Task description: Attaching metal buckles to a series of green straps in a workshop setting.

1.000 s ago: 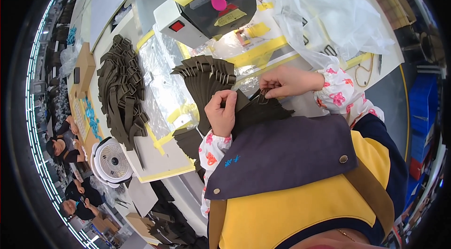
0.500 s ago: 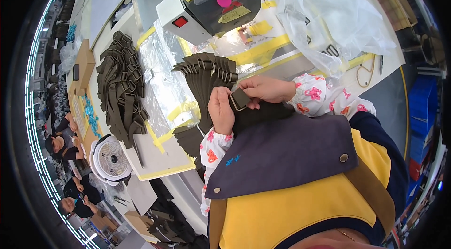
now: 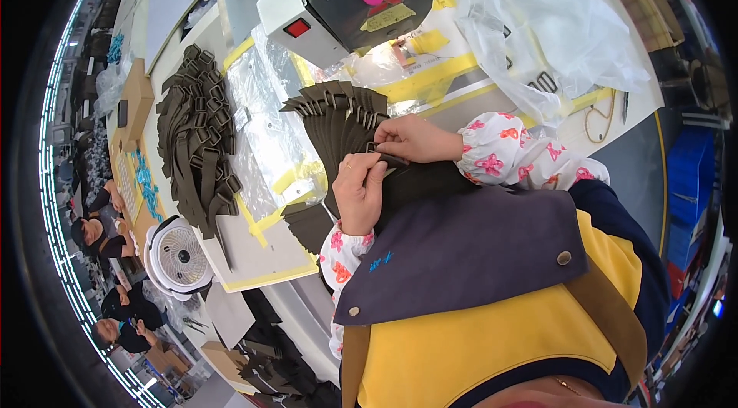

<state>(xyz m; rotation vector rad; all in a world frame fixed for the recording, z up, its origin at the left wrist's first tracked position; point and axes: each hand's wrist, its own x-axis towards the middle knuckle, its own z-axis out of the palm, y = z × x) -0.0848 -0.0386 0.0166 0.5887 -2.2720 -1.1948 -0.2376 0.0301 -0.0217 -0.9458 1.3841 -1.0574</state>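
Observation:
Close in front of my apron, both hands are closed on the end of a dark olive webbing strap (image 3: 393,159) with a metal buckle. My left hand (image 3: 358,194) pinches it between thumb and fingers from the left. From the right, my right hand (image 3: 417,139) grips at the buckle, its fingertips nearly meeting the left ones. Fingers hide most of the buckle. Just beyond lies a fanned stack of olive straps (image 3: 327,127), buckles along its far end. Farther left on the table rests a bigger heap of buckled straps (image 3: 198,123).
A sewing machine (image 3: 377,4) with a pink tag stands beyond my hands. Right of it lie a clear plastic bag (image 3: 561,31) and loose buckles (image 3: 544,83). A white fan (image 3: 178,256) sits by the table's left edge. Two people work at the far left.
My right hand has shifted left and slightly up, closer to my left hand. The strap end and buckle, seen broadside before, are now tilted and mostly covered by fingers.

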